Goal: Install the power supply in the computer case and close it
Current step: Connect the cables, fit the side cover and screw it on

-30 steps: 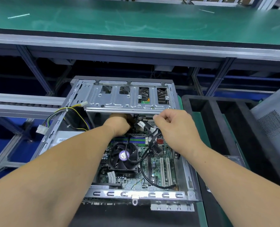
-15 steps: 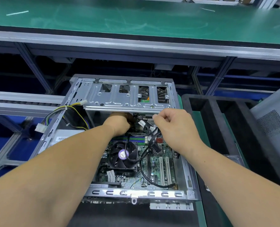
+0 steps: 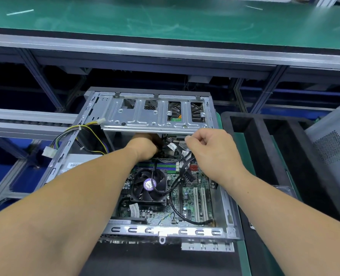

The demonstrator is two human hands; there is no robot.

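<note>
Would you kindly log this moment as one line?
case open | left hand under drive cage | right hand at cables

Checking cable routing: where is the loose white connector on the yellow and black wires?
In the head view, the white connector hangs outside the computer case, past its left wall, left of the left hand.

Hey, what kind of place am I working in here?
Probably an electronics assembly line: a long green-matted bench on aluminium framing, a roller rail beside the open computer case, and black foam trays at the right.
</note>
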